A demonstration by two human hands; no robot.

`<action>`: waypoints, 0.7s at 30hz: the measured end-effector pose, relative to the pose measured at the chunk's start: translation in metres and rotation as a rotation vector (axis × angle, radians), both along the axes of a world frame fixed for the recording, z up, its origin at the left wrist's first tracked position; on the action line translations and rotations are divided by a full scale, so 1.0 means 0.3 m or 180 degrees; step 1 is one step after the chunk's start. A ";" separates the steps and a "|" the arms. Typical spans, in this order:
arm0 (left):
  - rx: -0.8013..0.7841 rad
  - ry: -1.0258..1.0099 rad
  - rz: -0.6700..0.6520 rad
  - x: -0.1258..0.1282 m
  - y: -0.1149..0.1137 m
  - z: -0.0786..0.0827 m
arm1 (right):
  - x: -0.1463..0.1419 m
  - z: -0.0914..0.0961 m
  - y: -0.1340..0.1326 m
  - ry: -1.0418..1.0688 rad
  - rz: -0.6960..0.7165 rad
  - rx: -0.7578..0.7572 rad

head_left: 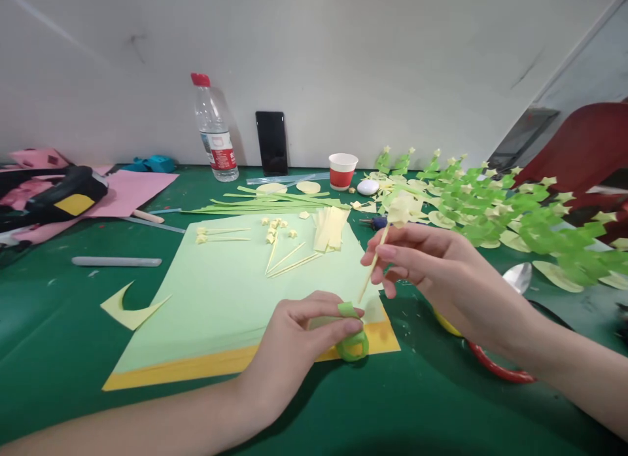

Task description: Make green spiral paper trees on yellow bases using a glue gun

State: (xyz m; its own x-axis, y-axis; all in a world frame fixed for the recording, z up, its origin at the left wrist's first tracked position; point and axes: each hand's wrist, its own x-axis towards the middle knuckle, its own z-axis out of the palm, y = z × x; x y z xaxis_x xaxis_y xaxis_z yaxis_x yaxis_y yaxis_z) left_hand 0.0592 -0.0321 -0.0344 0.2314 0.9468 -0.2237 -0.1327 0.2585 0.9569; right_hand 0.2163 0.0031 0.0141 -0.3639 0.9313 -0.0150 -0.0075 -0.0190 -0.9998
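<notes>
Head view shows the right hand (432,263) pinching a thin stick (373,265) topped with a pale yellow paper star (400,210) while the left hand (299,338) pinches a green tape roll (352,343) over the light-green paper sheets (216,286), so stem-wrapping seems underway, needing the tape's end laid against the stick.

Plain white wall (373,57) behind, faintly scuffed; green table (59,325) running up to it; red chair (583,148) at right edge; soft, even indoor light
</notes>
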 end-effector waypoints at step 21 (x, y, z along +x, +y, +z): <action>0.0242 0.0045 -0.0066 -0.002 0.005 -0.003 | -0.015 0.001 -0.024 -0.0351 0.0256 -0.0067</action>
State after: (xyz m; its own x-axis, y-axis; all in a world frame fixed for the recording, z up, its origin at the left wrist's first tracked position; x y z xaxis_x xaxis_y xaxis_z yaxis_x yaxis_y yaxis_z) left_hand 0.0585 -0.0305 -0.0352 0.2484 0.9562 -0.1546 -0.1143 0.1874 0.9756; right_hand 0.2118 -0.0041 0.0142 -0.4326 0.8982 -0.0781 0.1047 -0.0360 -0.9939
